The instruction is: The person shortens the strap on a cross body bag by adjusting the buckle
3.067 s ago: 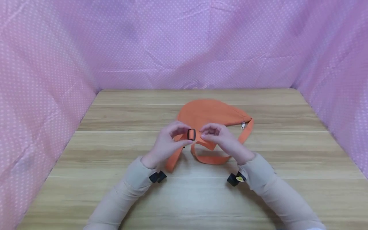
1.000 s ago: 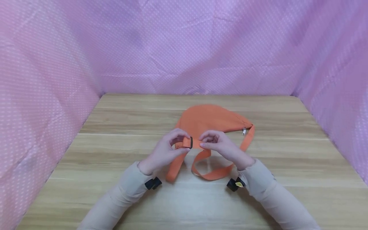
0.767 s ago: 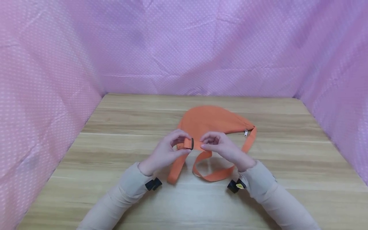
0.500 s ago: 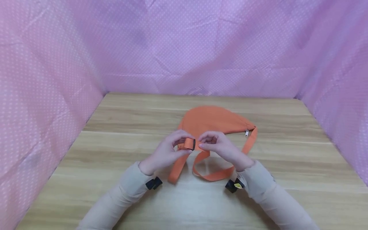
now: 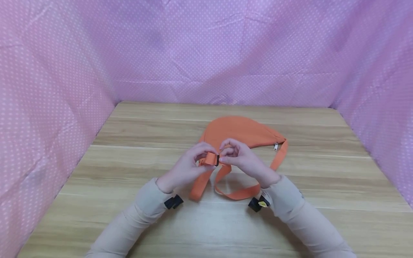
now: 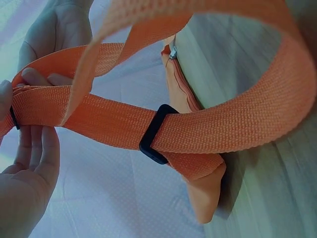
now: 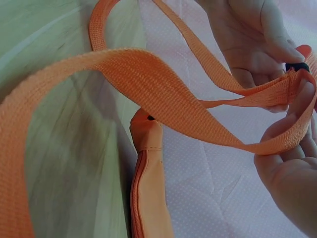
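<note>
An orange sling bag lies on the table in the head view, with its orange webbing strap looping towards the person. My left hand grips a black strap buckle between thumb and fingertips, and a folded loop of webbing stands out beside it. Close against the buckle, my right hand pinches the strap with thumb and fingers. A second black slider sits further along the strap in the left wrist view. From above, the fingers partly hide the buckle and the strap's end.
The wooden table spreads around the bag. Pink dotted cloth hangs behind it and at both sides. A metal zipper pull hangs at the bag's right end. Black wrist cameras sit under both cuffs.
The buckle has turned from facing the head camera to nearly edge-on. The right hand has moved left to meet it, its index finger lifted. The left hand keeps its hold.
</note>
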The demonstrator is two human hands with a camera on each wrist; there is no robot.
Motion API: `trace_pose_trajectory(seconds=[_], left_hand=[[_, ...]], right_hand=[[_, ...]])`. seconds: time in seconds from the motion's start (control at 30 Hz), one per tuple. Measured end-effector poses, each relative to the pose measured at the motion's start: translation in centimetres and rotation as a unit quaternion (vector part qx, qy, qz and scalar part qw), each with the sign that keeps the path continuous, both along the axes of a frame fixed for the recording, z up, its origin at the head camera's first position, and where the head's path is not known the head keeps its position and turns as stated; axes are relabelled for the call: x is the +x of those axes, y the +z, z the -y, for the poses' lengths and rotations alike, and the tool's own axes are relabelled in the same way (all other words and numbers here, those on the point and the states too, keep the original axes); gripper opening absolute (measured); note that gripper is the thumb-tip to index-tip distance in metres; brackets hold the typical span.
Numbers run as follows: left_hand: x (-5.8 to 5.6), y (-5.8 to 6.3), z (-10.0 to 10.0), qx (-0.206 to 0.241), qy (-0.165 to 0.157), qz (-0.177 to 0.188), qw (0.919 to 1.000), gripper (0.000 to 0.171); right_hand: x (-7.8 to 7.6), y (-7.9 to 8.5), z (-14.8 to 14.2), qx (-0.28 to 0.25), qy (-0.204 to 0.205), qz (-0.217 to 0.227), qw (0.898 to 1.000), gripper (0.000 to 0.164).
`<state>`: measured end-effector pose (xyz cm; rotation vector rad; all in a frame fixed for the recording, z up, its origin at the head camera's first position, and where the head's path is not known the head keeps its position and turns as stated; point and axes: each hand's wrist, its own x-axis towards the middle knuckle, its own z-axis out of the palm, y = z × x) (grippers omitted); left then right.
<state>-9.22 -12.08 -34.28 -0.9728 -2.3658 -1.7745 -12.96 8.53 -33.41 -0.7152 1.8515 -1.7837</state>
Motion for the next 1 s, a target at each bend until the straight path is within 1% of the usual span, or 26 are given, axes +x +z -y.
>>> trace_pose_trajectory(seconds=[0.07,0.17,0.3,0.4,0.6,0.77,0.93,1.0], left_hand=[[0.0,0.0,0.0,-0.006,0.005,-0.005,1.0,0.03],[0.1,0.1,0.0,-0.009,0.023,-0.006,0.9997,0.03],[0.0,0.3,0.2,-0.006,0.056,0.017,0.9983,0.032],[0.0,0.4,0.3,-0.007,0.066,0.034,0.9972,0.033],[-0.2,0.5,0.2,-0.009,0.058,0.037,0.9976,0.031],[-0.3,0.5,0.2,-0.005,0.051,0.042,0.9978,0.03],[-0.4,0.2,0.1,-0.004,0.038,0.025,0.999,0.03],[-0.4,0.1,0.0,-0.002,0.032,0.019,0.9993,0.029]], right_hand=[[0.0,-0.2,-0.1,-0.001,0.0,-0.002,1.0,0.02],[-0.2,-0.4,-0.5,0.005,-0.015,-0.012,1.0,0.017],[-0.7,-0.6,-1.3,0.019,-0.048,-0.03,0.998,0.013],[-1.0,-0.6,-1.7,0.027,-0.057,-0.037,0.997,0.015],[-1.1,-0.5,-1.6,0.044,-0.05,-0.031,0.997,0.014],[-1.0,-0.4,-1.2,0.046,-0.053,-0.03,0.997,0.02],[-0.8,-0.4,-0.7,0.033,-0.045,-0.03,0.998,0.011],[-0.7,-0.5,-0.5,0.027,-0.041,-0.03,0.998,0.011]])
